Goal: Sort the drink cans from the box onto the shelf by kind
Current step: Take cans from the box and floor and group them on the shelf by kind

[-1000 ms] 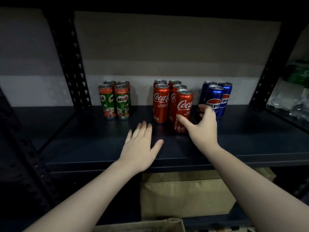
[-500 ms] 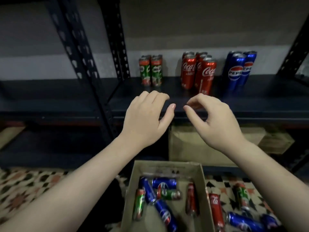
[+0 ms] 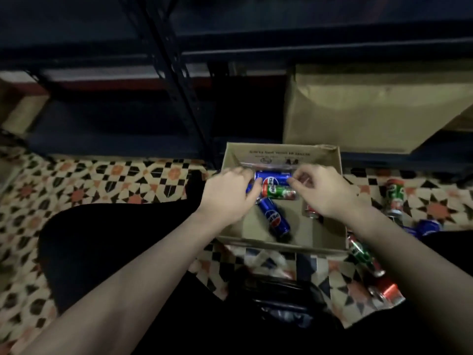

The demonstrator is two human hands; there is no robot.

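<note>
An open cardboard box (image 3: 330, 245) stands on the patterned floor in front of me. Inside it lie a blue Pepsi can (image 3: 272, 178) crosswise at the far end, a green Milo can (image 3: 280, 193) just in front of it, and a second Pepsi can (image 3: 275, 219) lying at an angle. My left hand (image 3: 227, 197) curls over the far Pepsi can's left end and hides another blue can. My right hand (image 3: 326, 194) has its fingertips at that can's right end and partly covers a red can (image 3: 311, 212). Whether either hand grips is unclear.
Loose cans lie on the floor right of the box: a Milo can (image 3: 395, 194), a Pepsi can (image 3: 428, 226), another Milo can (image 3: 363, 254) and a red can (image 3: 386, 290). A brown carton (image 3: 371, 111) fills the low shelf behind. A black shelf post (image 3: 174, 73) rises at the left.
My view has dropped from the shelf with its sorted cans down to the box. Both hands came down from the shelf edge into the box's far end.
</note>
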